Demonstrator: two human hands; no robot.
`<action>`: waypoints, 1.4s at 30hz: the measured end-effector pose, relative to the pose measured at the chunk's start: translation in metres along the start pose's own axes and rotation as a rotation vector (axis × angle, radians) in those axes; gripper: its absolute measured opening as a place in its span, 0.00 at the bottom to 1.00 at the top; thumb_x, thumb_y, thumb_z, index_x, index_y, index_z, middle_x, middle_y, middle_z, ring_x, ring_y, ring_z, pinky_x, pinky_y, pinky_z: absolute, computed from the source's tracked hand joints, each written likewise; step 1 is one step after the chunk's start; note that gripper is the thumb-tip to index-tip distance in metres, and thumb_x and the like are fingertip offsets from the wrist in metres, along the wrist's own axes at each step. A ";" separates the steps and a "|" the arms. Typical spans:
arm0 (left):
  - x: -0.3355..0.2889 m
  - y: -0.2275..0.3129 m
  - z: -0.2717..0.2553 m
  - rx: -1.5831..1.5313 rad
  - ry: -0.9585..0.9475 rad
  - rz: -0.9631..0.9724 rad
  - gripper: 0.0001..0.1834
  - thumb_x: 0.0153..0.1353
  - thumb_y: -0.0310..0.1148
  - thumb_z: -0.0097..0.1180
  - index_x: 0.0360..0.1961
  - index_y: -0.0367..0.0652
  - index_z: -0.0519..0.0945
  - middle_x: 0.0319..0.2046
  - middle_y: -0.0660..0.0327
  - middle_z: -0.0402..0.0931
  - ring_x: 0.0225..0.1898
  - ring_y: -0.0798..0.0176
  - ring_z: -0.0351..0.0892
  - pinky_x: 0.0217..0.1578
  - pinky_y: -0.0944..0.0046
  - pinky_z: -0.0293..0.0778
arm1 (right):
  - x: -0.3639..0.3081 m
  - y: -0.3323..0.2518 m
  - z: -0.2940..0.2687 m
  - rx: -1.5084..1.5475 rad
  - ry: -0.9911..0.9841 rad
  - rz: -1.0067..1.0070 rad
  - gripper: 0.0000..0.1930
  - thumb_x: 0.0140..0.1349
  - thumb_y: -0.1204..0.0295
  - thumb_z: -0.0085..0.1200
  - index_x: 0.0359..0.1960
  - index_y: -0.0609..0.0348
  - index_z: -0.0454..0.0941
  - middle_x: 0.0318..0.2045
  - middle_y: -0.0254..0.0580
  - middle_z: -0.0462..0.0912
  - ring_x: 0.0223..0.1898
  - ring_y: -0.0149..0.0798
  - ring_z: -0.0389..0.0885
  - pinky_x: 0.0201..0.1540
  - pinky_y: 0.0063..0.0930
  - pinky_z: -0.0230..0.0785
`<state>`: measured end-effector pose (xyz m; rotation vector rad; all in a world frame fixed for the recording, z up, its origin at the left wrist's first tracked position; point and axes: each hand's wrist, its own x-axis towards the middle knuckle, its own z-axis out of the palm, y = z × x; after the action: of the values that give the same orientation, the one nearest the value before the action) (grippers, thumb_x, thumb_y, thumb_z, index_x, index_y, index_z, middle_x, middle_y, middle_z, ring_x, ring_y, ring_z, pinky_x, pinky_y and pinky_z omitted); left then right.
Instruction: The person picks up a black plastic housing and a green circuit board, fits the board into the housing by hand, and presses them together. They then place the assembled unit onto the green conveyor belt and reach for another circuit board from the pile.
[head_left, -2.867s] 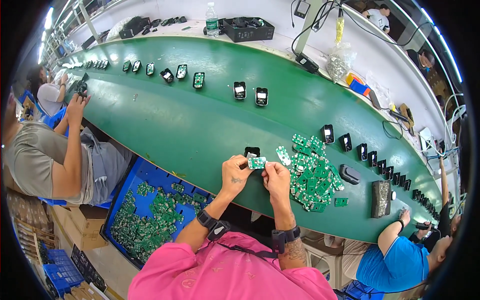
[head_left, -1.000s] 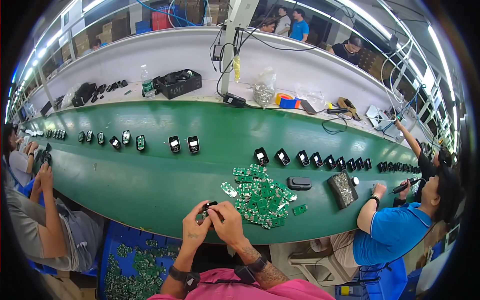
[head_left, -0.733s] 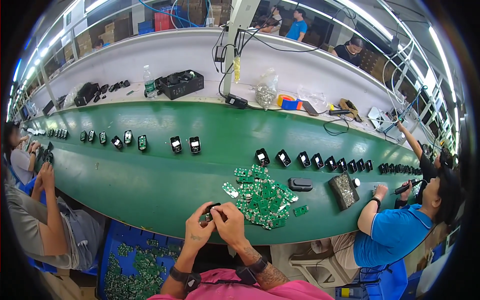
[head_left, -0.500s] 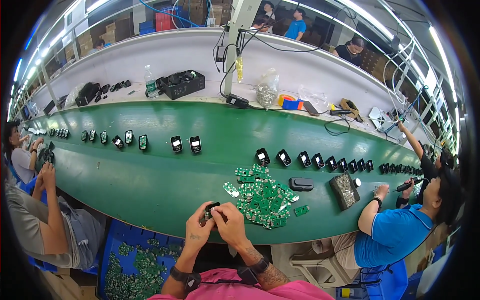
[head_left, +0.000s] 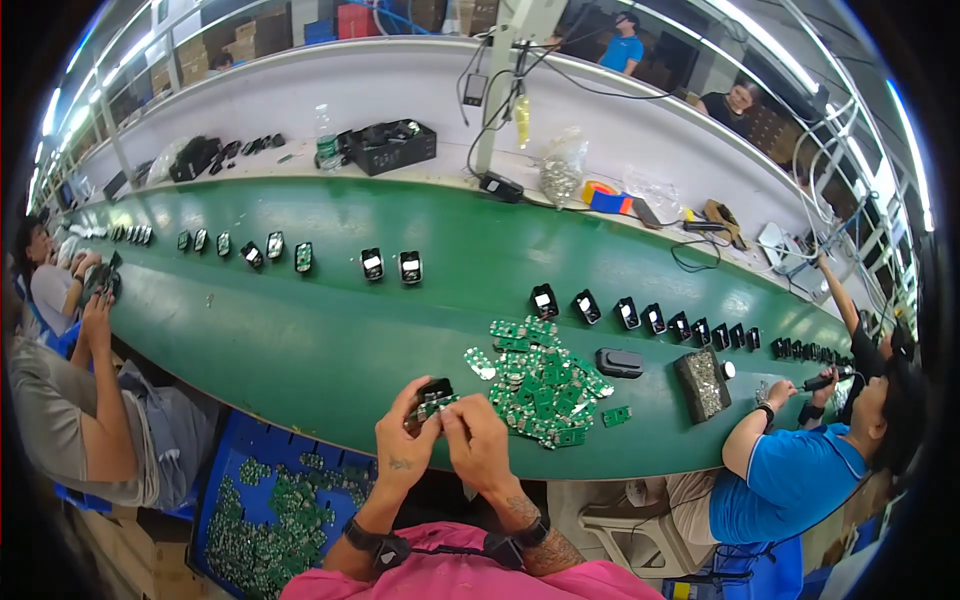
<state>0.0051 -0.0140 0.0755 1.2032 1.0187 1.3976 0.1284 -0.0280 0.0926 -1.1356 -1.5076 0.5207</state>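
Just above the near edge of the green bench, my left hand (head_left: 400, 440) is wrapped round a small black plastic casing (head_left: 437, 385). A green circuit board (head_left: 436, 406) shows at the casing's open side, partly covered by my fingers. My right hand (head_left: 478, 440) is closed, its thumb and fingertips pinching at the board's right end. To the right of my hands lies a loose pile of green circuit boards (head_left: 545, 390). Beyond the pile stand open black casings (head_left: 586, 308) with white patches inside, and two more casings (head_left: 410, 267) stand farther left.
A closed black case (head_left: 620, 363) and a black tray of small metal parts (head_left: 704, 386) sit right of the pile. A blue crate (head_left: 222, 480) of boards is below left. Co-workers sit at left and right, the right one in a blue shirt (head_left: 800, 465) holding a black tool.
The casing between my hands has been turned up, so its black interior and the green board now show. My view has shifted a little. The right co-worker's hands have moved closer together.
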 end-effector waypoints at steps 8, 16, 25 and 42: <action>0.001 0.041 0.005 0.224 -0.047 0.106 0.29 0.61 0.16 0.56 0.65 0.37 0.71 0.52 0.55 0.79 0.48 0.68 0.80 0.48 0.68 0.79 | 0.015 -0.025 -0.025 -0.255 -0.081 -0.099 0.02 0.62 0.80 0.56 0.33 0.64 0.75 0.31 0.48 0.77 0.28 0.49 0.77 0.30 0.39 0.68; -0.003 0.058 0.000 0.328 -0.064 0.208 0.30 0.59 0.18 0.58 0.64 0.40 0.74 0.50 0.54 0.81 0.45 0.67 0.82 0.43 0.67 0.80 | 0.016 -0.033 -0.027 -0.256 -0.132 -0.151 0.02 0.62 0.81 0.56 0.34 0.63 0.76 0.32 0.46 0.77 0.28 0.47 0.76 0.29 0.37 0.68; -0.005 0.058 -0.003 0.519 -0.116 0.358 0.30 0.58 0.16 0.57 0.64 0.43 0.74 0.50 0.50 0.80 0.39 0.58 0.82 0.38 0.64 0.79 | 0.018 -0.041 -0.038 -0.369 -0.298 -0.115 0.02 0.63 0.80 0.55 0.37 0.63 0.76 0.34 0.48 0.77 0.32 0.54 0.78 0.32 0.43 0.70; 0.001 0.029 0.001 0.593 -0.142 0.358 0.30 0.59 0.17 0.56 0.65 0.41 0.72 0.49 0.50 0.81 0.40 0.58 0.84 0.41 0.64 0.80 | 0.015 -0.013 -0.028 -0.286 -0.214 -0.058 0.02 0.63 0.78 0.55 0.35 0.63 0.77 0.31 0.50 0.76 0.31 0.55 0.78 0.32 0.44 0.69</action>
<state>0.0016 -0.0171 0.1041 1.9702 1.2003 1.2839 0.1506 -0.0281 0.1179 -1.2820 -1.8391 0.4048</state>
